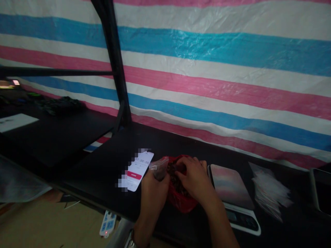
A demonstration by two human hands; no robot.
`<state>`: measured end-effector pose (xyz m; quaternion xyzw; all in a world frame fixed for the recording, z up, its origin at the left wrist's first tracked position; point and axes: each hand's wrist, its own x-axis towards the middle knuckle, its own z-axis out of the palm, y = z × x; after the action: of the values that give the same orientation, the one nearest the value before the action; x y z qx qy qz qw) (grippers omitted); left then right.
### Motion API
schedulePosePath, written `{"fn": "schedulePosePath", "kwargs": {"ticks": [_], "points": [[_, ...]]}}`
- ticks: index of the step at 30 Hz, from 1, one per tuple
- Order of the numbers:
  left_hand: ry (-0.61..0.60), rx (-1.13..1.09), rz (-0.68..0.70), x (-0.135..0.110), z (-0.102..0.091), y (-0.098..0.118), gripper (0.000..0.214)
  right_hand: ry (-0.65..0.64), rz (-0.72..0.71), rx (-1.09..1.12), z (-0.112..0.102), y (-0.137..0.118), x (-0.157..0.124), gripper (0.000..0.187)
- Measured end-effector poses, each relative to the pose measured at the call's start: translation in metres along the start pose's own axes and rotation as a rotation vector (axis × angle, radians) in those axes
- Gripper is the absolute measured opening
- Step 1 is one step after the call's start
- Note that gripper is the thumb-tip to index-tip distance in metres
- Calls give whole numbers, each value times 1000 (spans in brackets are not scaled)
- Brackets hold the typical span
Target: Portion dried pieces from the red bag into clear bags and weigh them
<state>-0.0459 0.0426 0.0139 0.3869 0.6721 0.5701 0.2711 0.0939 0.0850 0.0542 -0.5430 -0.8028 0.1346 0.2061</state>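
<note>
Hands meet over a crumpled red plastic bag that lies on the black tabletop, near its front edge, between a white phone showing a timer screen and a flat digital kitchen scale with a shiny platform. The bag gapes at the top and holds a heap of small dark brown pieces; what they are is too dim to tell.

The left hand grips a small clear plastic pouch, its fingers curled shut around the lower part so the mouth of the pouch points toward the heap. The right hand rests on the open bag, fingers bent down and bunched together among the dark pieces, seemingly pinching some, though the fingertips are hidden behind the knuckles.

To handle this well, it seems wise to keep the pouch mouth held wide and right beside the heap, so that pieces travel only a short way and none drop on the dark surface where they would be hard to see. Small pinches look safer than big ones.

Right of the scale lies a loose stack of clear pouches. A pink, blue and white striped tarpaulin hangs behind the table.
</note>
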Motion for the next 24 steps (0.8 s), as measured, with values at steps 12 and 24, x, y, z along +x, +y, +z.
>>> {"fn": "schedulePosePath", "kwargs": {"ticks": [12,24], "points": [[-76,4,281,0,3,-13,42,-21,269,853,-3,26,0,29],[7,332,609,0,11,-4,5,152,158,859,-37,-9,-26,25]]}}
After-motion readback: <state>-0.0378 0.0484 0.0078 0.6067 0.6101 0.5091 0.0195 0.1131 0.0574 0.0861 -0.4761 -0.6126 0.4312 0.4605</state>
